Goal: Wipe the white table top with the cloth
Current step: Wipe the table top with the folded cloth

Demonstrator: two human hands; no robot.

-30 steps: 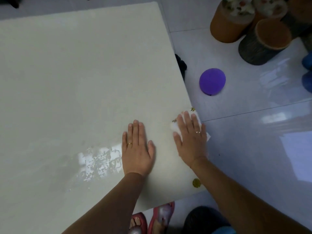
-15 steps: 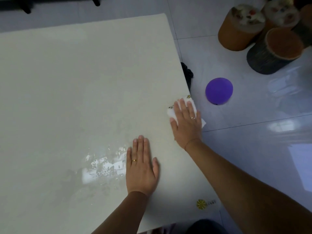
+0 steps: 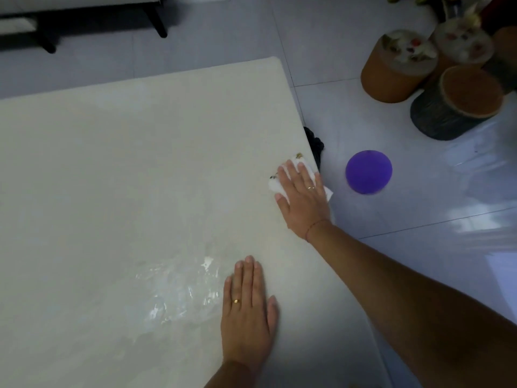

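The white table top (image 3: 126,177) fills the left and middle of the head view. A small white cloth (image 3: 303,166) with a printed pattern lies at the table's right edge, partly hanging over it. My right hand (image 3: 302,197) presses flat on the cloth with straight fingers and covers most of it. My left hand (image 3: 247,312) rests flat on the table nearer to me, fingers straight, holding nothing. A shiny wet patch (image 3: 179,287) lies just left of my left hand.
On the tiled floor right of the table lie a purple ball (image 3: 368,171) and a dark bundle (image 3: 314,144) by the table edge. Round stools (image 3: 397,65) (image 3: 458,102) stand at the far right. Dark furniture legs (image 3: 156,21) stand beyond the table's far edge.
My right hand has slid the cloth farther away along the table's right edge. My left hand stays flat on the table, while the view has tilted up toward the far edge.
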